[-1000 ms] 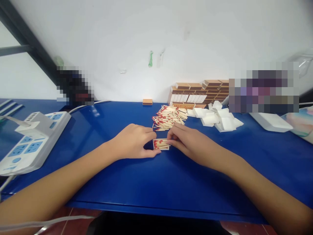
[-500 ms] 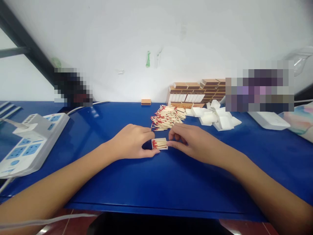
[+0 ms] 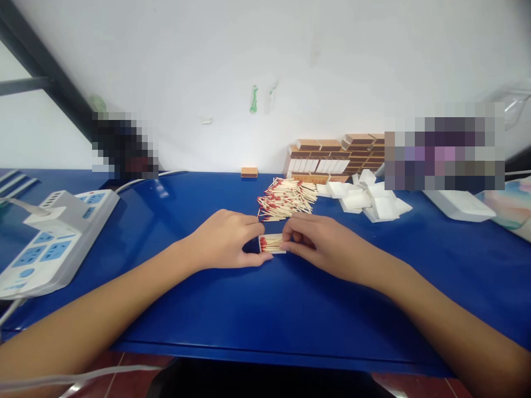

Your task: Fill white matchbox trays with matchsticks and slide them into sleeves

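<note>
A small white matchbox tray lies on the blue table, filled with red-tipped matches whose heads point left. My left hand grips its left end, thumb along the near side and fingers on the far side. Over the tray's right end, the thumb and fingers of my right hand are curled together at the match ends. What they hold, if anything, is hidden. Just beyond my hands is a loose heap of matches.
Matchboxes are stacked along the wall, with a single matchbox to their left. White empty trays lie in a pile at right. On the left sits a power strip with a plug and cable.
My right hand has shifted slightly left, so its fingertips cover more of the tray's right end. The left hand keeps its grip; the whole view has shifted slightly.
</note>
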A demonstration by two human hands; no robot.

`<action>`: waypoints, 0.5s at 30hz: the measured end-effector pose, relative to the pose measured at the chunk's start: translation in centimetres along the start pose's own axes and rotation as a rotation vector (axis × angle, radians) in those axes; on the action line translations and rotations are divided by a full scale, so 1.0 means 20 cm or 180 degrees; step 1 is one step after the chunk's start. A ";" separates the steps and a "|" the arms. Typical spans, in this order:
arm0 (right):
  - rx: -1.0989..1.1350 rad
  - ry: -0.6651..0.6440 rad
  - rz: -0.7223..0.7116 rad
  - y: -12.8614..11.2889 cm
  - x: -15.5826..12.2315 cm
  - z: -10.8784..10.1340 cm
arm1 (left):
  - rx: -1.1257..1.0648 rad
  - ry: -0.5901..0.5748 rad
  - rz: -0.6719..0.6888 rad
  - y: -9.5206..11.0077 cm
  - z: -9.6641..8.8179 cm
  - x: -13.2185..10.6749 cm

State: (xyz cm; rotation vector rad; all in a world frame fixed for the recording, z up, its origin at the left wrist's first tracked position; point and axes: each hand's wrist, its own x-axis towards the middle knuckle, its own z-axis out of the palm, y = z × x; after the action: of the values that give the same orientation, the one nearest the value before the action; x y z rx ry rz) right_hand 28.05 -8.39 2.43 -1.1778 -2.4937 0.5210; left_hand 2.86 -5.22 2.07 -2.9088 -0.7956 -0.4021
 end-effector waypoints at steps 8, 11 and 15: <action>-0.0041 0.0173 -0.0071 0.00 0.00 0.01 | -0.0023 -0.0003 0.0013 0.00 0.00 0.00; -0.0078 0.0195 -0.0074 0.01 0.00 0.03 | -0.0029 0.0008 0.0032 0.01 0.01 0.00; -0.0068 0.0175 -0.0098 0.02 0.01 0.05 | -0.0033 0.0035 0.0055 0.01 0.01 0.00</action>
State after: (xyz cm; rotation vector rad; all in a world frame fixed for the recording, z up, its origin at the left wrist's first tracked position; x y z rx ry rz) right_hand 27.80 -8.24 1.31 -1.1439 -2.4724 0.4490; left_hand 2.94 -5.32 1.90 -2.9183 -0.7687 -0.4214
